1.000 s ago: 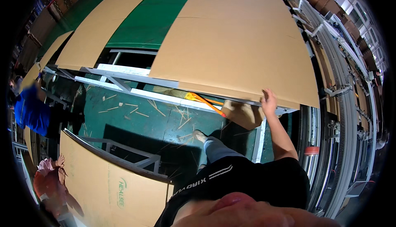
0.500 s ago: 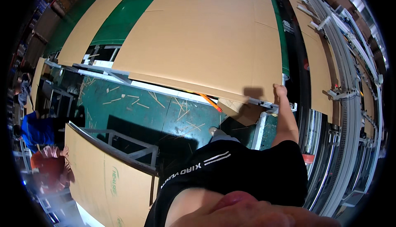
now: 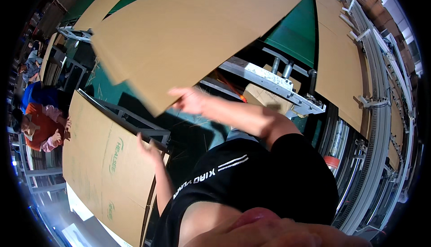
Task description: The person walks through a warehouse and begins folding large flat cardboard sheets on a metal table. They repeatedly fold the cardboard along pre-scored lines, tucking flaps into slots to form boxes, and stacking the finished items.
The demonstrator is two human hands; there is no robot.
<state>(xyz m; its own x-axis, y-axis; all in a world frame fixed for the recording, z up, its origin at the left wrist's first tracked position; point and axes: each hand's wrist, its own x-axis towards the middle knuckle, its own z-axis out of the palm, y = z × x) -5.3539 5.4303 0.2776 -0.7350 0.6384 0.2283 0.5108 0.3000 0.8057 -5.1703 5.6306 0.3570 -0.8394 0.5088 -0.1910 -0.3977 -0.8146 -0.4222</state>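
A large plain brown cardboard sheet (image 3: 193, 36) slants across the green conveyor belt (image 3: 296, 31), its near corner hanging out over the floor. My right hand (image 3: 188, 100) grips its edge close to that corner, with the arm reaching across in front of me. Low on the left lies a cardboard sheet with green print (image 3: 98, 157), resting on a metal stand. My left hand (image 3: 149, 150) is at this sheet's right edge, fingers extended and slightly blurred; nothing shows in its grasp.
On the far left, a co-worker in an orange top (image 3: 40, 130) has hands at the printed sheet; another wears blue (image 3: 38, 94). A metal crossbar (image 3: 265, 81) ends the conveyor, with a cardboard box (image 3: 262, 98) below. Machine rails (image 3: 386, 126) run along the right.
The large sheet has swung left and toward me, its corner leaving the crossbar and uncovering green belt. My right hand moved left with it. My left hand has come into view.
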